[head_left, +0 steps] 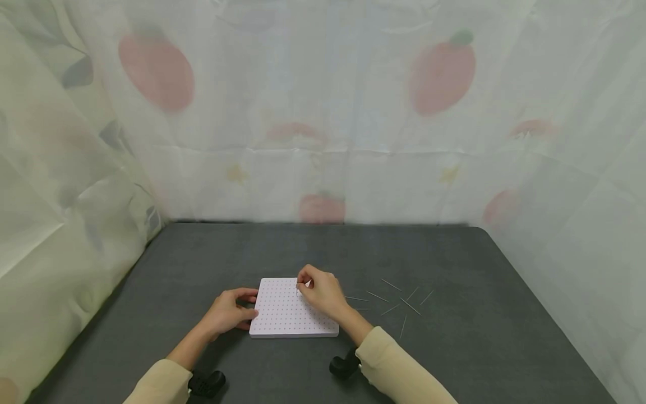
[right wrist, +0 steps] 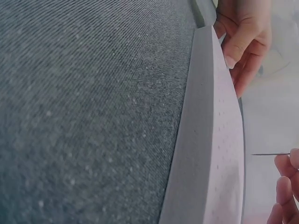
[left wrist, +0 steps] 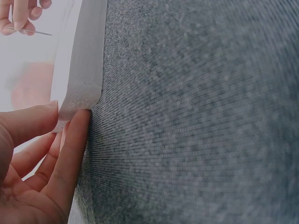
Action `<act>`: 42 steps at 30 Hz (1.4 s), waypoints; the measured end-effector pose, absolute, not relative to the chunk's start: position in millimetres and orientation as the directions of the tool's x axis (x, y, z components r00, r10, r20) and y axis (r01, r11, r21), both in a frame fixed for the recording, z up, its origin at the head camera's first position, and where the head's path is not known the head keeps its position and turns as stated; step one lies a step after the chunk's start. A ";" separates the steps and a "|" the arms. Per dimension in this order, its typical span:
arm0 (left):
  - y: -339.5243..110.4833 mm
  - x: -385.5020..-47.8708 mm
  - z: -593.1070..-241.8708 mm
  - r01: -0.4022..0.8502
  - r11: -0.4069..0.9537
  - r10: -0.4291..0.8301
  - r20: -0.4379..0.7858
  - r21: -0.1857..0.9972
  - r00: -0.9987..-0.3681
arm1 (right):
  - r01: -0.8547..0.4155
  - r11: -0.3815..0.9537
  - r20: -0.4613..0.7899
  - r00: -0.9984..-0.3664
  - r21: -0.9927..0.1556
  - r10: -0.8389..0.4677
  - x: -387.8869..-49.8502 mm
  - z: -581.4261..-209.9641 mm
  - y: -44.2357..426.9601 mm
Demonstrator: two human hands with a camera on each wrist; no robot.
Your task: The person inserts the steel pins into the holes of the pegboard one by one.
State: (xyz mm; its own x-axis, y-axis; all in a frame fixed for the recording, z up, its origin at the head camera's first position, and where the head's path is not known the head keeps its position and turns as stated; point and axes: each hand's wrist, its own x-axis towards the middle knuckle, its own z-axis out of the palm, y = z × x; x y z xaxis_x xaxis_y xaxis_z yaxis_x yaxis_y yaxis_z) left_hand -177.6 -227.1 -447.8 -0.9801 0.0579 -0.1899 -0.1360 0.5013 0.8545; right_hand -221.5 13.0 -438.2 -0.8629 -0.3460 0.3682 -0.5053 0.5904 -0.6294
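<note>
On the counter (head_left: 202, 252), near the middle, lies a white board (head_left: 285, 311); the left grip (head_left: 225, 310) pinches its left edge, the right grip (head_left: 323, 293) closes on one pin (right wrist: 268, 154) above it; other pins (head_left: 391, 284) lie loose right, none visibly standing in the board

I see plain, pale-yellow cloth on both arms, the left sleeve (head_left: 158, 384) and right sleeve (head_left: 404, 367) matching and lightly creased. At the cuffs I make out a black, rounded left wrist unit (head_left: 208, 384) and a similar right wrist unit (head_left: 344, 365); the left hand (head_left: 227, 311) and right hand (head_left: 324, 293) are bare.
</note>
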 end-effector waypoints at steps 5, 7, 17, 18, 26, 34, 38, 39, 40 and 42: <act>-225.7 -178.0 -447.3 -0.144 0.510 0.051 -0.197 0.848 -0.979 | -0.508 0.629 0.386 -0.860 -0.589 -0.333 -221.6 -440.2 11.0; -225.2 -178.0 -447.2 -0.144 0.512 0.051 -0.198 0.847 -0.979 | -0.500 0.639 0.384 -0.864 -0.584 -0.325 -222.0 -441.8 11.4; -223.5 -177.4 -445.9 -0.145 0.510 0.056 -0.201 0.848 -0.978 | -0.478 0.642 0.341 -0.878 -0.600 -0.335 -222.4 -446.5 15.4; -223.4 -177.3 -445.9 -0.144 0.509 0.057 -0.200 0.848 -0.978 | -0.479 0.643 0.339 -0.878 -0.598 -0.338 -222.4 -446.7 15.6; -223.4 -176.5 -446.0 -0.138 0.511 0.063 -0.197 0.849 -0.978 | -0.477 0.640 0.318 -0.879 -0.603 -0.355 -221.1 -449.4 14.8; -224.5 -175.8 -445.9 -0.139 0.512 0.059 -0.196 0.847 -0.979 | -0.477 0.651 0.326 -0.879 -0.591 -0.348 -221.5 -451.3 11.1; -224.9 -175.5 -445.8 -0.139 0.517 0.059 -0.197 0.845 -0.979 | -0.463 0.663 0.309 -0.886 -0.588 -0.345 -220.8 -451.7 10.7; -225.0 -175.6 -445.9 -0.140 0.517 0.058 -0.198 0.845 -0.978 | -0.457 0.665 0.301 -0.889 -0.591 -0.345 -220.6 -451.7 10.9; -225.0 -175.5 -445.7 -0.140 0.517 0.059 -0.198 0.844 -0.978 | -0.452 0.668 0.293 -0.892 -0.590 -0.345 -220.7 -451.8 11.3; -224.7 -175.4 -445.3 -0.142 0.517 0.057 -0.199 0.844 -0.978 | -0.446 0.673 0.279 -0.895 -0.590 -0.348 -220.4 -451.4 12.7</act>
State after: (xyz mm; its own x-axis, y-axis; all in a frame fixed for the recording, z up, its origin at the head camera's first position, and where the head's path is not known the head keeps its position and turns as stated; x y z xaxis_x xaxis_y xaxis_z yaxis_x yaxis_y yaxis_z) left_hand -175.4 -224.7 -445.3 -0.9783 0.0573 -0.1993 -0.1416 0.5172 0.8440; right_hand -220.4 12.7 -451.4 -0.8948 -0.3483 0.2793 -0.4462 0.6725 -0.5905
